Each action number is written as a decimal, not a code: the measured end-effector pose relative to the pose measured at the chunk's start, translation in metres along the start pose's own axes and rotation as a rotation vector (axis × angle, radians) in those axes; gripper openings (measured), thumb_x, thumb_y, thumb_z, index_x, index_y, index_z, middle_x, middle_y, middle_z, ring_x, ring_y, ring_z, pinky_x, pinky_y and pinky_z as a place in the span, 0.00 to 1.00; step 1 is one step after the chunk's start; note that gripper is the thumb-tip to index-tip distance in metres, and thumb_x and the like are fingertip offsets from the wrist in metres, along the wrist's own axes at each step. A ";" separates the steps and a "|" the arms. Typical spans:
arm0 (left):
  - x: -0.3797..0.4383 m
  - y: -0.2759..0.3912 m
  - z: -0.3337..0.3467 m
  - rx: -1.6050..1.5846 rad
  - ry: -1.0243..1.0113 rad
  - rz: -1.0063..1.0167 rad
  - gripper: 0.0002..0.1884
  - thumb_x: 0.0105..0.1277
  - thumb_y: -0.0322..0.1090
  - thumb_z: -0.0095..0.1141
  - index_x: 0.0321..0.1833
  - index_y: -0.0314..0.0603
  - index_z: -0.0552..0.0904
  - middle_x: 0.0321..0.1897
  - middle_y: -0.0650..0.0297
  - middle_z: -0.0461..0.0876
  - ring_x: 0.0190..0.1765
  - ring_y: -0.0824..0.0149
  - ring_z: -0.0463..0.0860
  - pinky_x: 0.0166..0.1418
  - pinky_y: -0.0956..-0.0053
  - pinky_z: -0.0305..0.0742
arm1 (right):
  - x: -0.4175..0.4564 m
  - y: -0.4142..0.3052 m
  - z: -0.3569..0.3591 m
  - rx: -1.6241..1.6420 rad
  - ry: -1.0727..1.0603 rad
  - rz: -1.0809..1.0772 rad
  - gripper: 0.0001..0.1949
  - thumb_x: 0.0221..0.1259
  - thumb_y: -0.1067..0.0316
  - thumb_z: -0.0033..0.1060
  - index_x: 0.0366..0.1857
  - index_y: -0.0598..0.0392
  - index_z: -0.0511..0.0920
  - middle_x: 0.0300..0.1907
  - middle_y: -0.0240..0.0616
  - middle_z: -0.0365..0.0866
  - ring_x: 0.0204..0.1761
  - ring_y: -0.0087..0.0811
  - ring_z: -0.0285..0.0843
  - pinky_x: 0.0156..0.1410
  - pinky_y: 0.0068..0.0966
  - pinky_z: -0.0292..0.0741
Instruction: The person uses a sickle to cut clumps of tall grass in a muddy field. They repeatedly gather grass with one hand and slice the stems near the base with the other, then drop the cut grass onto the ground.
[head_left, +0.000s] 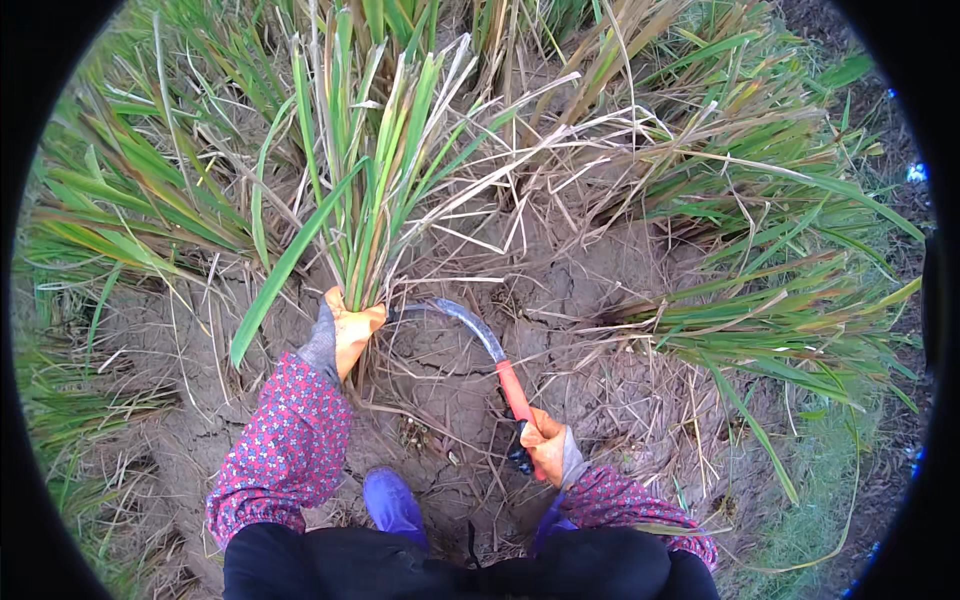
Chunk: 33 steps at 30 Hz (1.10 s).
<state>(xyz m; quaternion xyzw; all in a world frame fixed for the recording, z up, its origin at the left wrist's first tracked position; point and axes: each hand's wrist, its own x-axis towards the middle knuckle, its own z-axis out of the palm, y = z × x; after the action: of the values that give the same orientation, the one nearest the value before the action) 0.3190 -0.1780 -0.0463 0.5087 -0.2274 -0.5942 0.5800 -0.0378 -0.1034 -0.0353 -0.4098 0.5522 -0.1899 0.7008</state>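
My left hand (352, 326), in an orange and grey work glove, grips a clump of green and dry stalks (367, 225) low down, near the soil. My right hand (551, 446), gloved alike, is closed around the red handle of a sickle (514, 390). The curved metal blade (469, 319) arcs up and left towards the clump. Its tip end lies close by my left glove, partly out of sight there, so I cannot tell whether it touches the stalks.
Cracked brown soil (442, 375) with scattered straw spreads before me. Other leafy clumps stand at the left (150, 210) and right (750, 322). Dry stalks (555, 150) lean across the upper middle. Purple boots (394, 502) show beneath me.
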 end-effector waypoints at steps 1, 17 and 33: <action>-0.025 0.007 -0.014 0.085 0.092 -0.093 0.14 0.42 0.15 0.56 0.30 0.44 0.74 0.23 0.73 0.70 0.25 0.79 0.67 0.29 0.82 0.63 | 0.003 0.007 -0.008 0.091 0.016 0.035 0.17 0.56 0.76 0.53 0.52 0.58 0.72 0.28 0.19 0.65 0.29 0.13 0.59 0.36 0.12 0.61; -0.309 0.098 -0.094 1.541 0.474 -0.897 0.28 0.47 0.35 0.63 0.51 0.28 0.71 0.45 0.49 0.75 0.49 0.56 0.75 0.54 0.66 0.68 | -0.161 0.130 -0.184 1.002 0.422 0.130 0.09 0.53 0.74 0.53 0.39 0.60 0.71 0.21 0.22 0.59 0.20 0.16 0.56 0.23 0.17 0.59; -0.025 -0.105 0.371 -0.253 -0.254 -0.091 0.30 0.68 0.49 0.46 0.68 0.44 0.56 0.59 0.54 0.68 0.59 0.55 0.70 0.55 0.56 0.72 | -0.080 -0.008 -0.170 0.390 0.406 -0.252 0.20 0.58 0.74 0.53 0.57 0.55 0.68 0.27 0.22 0.67 0.27 0.16 0.65 0.30 0.14 0.63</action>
<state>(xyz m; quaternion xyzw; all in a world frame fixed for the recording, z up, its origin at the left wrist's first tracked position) -0.0562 -0.2504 0.0131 0.3622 -0.1987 -0.7033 0.5785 -0.2200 -0.1128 0.0106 -0.2862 0.5790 -0.4557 0.6125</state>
